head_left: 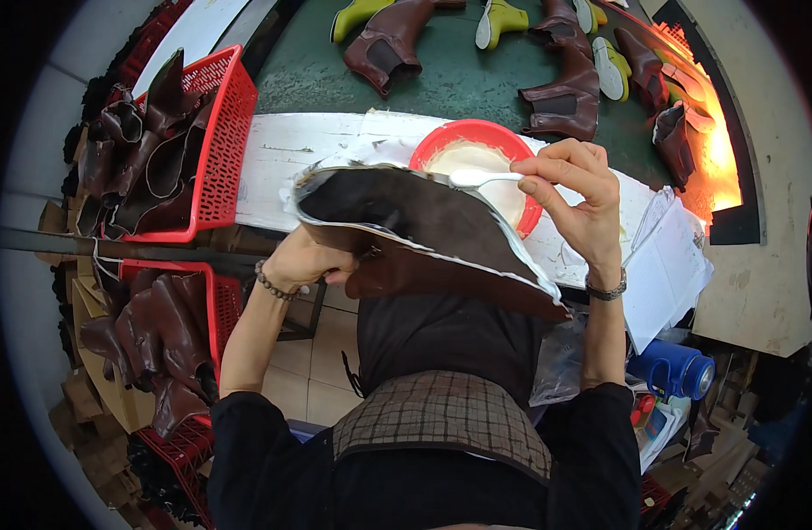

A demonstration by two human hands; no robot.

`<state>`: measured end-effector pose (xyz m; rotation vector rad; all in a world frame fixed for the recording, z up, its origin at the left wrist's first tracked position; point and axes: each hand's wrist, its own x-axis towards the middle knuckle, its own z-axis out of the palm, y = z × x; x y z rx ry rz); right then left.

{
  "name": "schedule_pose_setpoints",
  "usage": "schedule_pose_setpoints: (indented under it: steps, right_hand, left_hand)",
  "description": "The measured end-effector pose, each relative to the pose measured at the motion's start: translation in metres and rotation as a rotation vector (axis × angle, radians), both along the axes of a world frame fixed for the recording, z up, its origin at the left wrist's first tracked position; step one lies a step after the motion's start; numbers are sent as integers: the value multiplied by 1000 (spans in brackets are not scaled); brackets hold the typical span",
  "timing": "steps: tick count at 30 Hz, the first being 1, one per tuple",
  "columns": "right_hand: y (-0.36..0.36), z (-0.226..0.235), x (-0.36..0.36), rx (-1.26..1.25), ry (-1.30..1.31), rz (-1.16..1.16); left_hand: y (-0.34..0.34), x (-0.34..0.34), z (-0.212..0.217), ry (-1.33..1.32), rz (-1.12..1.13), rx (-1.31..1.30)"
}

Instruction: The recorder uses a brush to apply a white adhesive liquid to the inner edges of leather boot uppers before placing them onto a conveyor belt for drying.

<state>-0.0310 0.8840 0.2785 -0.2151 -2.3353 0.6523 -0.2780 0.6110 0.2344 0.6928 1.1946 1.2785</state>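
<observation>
My left hand is closed on a dark brown leather boot upper, gripping its near left side. The upper is tilted so that its open bottom edge faces up, and white paste lines that edge. Between the fingertips of my right hand is a small white-handled brush. Its bristle end lies at the upper's far rim; the bristles are hard to make out. Just behind the upper stands a red bowl with creamy white paste inside, partly hidden by the upper and my right hand.
Red baskets of brown boot uppers stand at the left. Across the green conveyor belt lie brown uppers and yellow-green boot lasts, with a glowing orange heater at the right. A blue flask sits at lower right.
</observation>
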Motion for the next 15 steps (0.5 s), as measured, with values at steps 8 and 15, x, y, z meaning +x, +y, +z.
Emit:
schedule_pose_setpoints:
  steps: [8, 15]
  right_hand:
    - [5, 15, 8, -21, -6, 50]
    - [-5, 14, -7, 85, -32, 110]
  left_hand:
    - [13, 6, 16, 122, -156, -199]
    - [18, 17, 3, 3, -298, -165]
